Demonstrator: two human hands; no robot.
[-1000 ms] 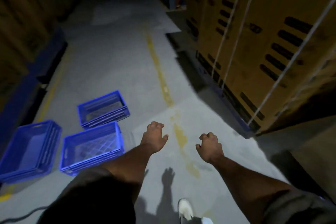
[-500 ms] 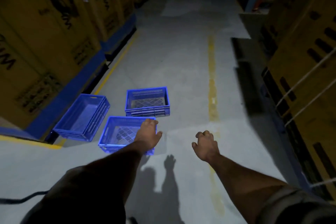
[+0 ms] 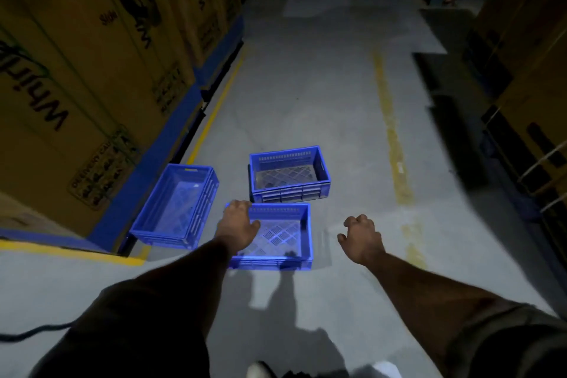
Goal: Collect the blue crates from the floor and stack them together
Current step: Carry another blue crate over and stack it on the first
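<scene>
Three blue crates sit on the grey concrete floor (image 3: 306, 86) in front of me, all upright, open side up and with nothing in them that I can see. I take the nearest crate (image 3: 291, 255) as my landmark. The far crate (image 3: 290, 173) stands just beyond it, a little to the right, with only a narrow strip of floor between the two. The side crate (image 3: 176, 209) lies to the left of the nearest crate, turned at an angle, close but not touching it, and right beside the blue pallet base (image 3: 144, 169) that carries the stacked cardboard boxes (image 3: 76, 70).

My left hand (image 3: 237, 228) hangs over the nearest crate's far left corner, palm down, fingers loosely spread and relaxed; I cannot tell whether the fingertips touch the rim. It holds nothing. My right hand (image 3: 362, 236) is out to the right of the nearest crate, over bare floor, fingers loosely curled and gripping nothing. The two hands are well apart, the nearest crate's right half between them.

A worn yellow line (image 3: 391, 132) runs along the floor to the right of the crates, and another yellow line (image 3: 214, 113) runs along the pallet edge to their left. More boxes (image 3: 527, 101) stand in the dark further right. Shadows of my arms fall on the floor on the near side of the nearest crate.
</scene>
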